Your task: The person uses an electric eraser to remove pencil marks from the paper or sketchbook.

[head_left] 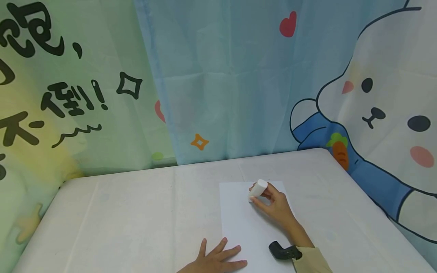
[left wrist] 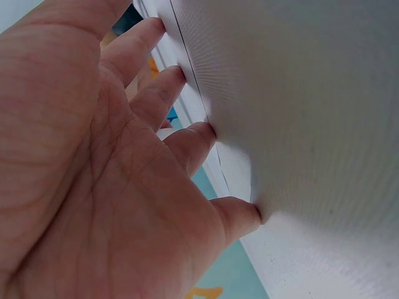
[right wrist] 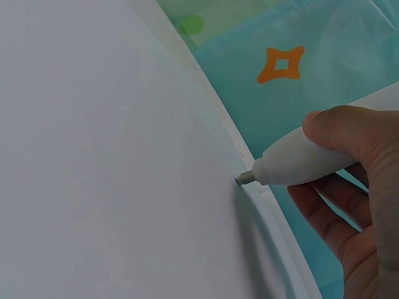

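Observation:
A thick white pen (head_left: 258,188) with a short grey tip is pinched between the thumb and fingers of my right hand (head_left: 274,204), over the upper part of a white sheet of paper (head_left: 239,220). In the right wrist view the pen (right wrist: 302,159) slants, and its tip appears to meet the white surface. My left hand (head_left: 218,259) lies with fingers spread at the sheet's lower left, holding nothing. The left wrist view shows the fingertips (left wrist: 201,129) of this left hand pressing on the white surface along the paper's edge.
The sheet lies on a table with a white cover (head_left: 136,223). Behind it hangs a printed curtain (head_left: 222,94), green and blue, with a cartoon bear at the right. A black strapped device (head_left: 285,251) sits on my right wrist.

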{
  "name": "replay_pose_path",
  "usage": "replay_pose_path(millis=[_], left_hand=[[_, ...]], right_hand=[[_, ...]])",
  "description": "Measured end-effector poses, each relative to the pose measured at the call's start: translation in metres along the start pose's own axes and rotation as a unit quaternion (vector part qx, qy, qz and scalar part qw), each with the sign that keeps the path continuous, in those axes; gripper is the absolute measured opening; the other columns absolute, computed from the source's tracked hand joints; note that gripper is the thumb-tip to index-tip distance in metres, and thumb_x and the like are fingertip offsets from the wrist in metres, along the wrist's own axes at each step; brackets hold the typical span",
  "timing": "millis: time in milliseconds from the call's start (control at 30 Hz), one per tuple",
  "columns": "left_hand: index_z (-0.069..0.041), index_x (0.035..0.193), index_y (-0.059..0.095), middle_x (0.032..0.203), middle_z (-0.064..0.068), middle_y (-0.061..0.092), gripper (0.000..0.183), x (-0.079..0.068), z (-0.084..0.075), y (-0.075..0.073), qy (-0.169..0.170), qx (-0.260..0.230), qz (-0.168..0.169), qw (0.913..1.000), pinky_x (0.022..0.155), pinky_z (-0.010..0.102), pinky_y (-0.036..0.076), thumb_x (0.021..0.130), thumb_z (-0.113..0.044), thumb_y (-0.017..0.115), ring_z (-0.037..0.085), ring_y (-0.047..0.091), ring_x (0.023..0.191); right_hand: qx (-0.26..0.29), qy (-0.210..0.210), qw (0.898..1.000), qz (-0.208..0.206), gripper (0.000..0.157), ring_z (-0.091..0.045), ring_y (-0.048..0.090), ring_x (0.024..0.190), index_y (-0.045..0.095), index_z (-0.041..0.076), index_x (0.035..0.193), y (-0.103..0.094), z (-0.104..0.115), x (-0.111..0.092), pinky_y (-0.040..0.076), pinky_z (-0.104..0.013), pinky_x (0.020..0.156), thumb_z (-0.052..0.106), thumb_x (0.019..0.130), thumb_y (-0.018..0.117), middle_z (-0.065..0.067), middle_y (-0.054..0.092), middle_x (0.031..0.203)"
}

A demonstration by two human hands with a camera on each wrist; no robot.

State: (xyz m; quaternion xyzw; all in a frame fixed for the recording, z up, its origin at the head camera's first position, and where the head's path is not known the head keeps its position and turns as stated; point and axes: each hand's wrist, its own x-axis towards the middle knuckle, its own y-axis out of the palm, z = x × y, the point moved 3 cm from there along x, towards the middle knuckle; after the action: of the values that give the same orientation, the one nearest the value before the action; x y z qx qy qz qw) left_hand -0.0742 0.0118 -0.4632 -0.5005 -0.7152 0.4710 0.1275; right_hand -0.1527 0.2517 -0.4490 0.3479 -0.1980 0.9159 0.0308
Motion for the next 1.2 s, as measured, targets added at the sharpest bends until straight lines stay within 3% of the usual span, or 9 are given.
replay_pose_path(millis=[333,767,1033,1200], left_hand=[[-0.043,0.147,0.039,0.158,-0.014,0.027,0.059,0.0019,-0.0005,-0.0005,-0.005,0.007,0.010,0.9999,0.103,0.074,0.017,0.092,-0.057,0.055,0.025,0.016,0.149],[-0.045,0.147,0.039,0.158,-0.015,0.027,0.059,0.0036,0.0016,0.0011,-0.008,0.002,0.015,0.9999,0.104,0.074,0.016,0.091,-0.058,0.055,0.025,0.016,0.150],[-0.043,0.147,0.040,0.158,-0.014,0.027,0.058,0.0031,0.0000,-0.0009,-0.006,0.026,0.009,0.9996,0.102,0.074,0.020,0.093,-0.057,0.053,0.026,0.018,0.149],[-0.045,0.147,0.039,0.158,-0.015,0.027,0.058,0.0026,0.0007,0.0001,-0.008,0.011,0.008,0.9999,0.104,0.074,0.016,0.092,-0.058,0.054,0.025,0.016,0.150]], right_hand=[[0.001,-0.014,1.000,-0.010,0.046,0.008,0.061,0.097,0.059,-0.013,0.107,-0.0030,0.0002,0.0014,0.048,-0.011,0.082,-0.027,0.065,0.072,-0.029,0.066,0.095],[0.009,0.007,1.000,-0.007,0.042,0.008,0.062,0.095,0.059,-0.014,0.106,-0.0023,0.0006,0.0019,0.049,-0.011,0.082,-0.025,0.067,0.071,-0.028,0.066,0.094],[0.009,-0.001,1.000,-0.001,0.044,0.008,0.061,0.097,0.058,-0.014,0.107,0.0000,0.0005,0.0026,0.049,-0.012,0.083,-0.025,0.066,0.071,-0.029,0.066,0.094],[0.016,0.003,1.000,0.008,0.043,0.008,0.062,0.096,0.058,-0.013,0.107,0.0011,-0.0016,0.0014,0.049,-0.013,0.083,-0.025,0.068,0.071,-0.028,0.067,0.095]])
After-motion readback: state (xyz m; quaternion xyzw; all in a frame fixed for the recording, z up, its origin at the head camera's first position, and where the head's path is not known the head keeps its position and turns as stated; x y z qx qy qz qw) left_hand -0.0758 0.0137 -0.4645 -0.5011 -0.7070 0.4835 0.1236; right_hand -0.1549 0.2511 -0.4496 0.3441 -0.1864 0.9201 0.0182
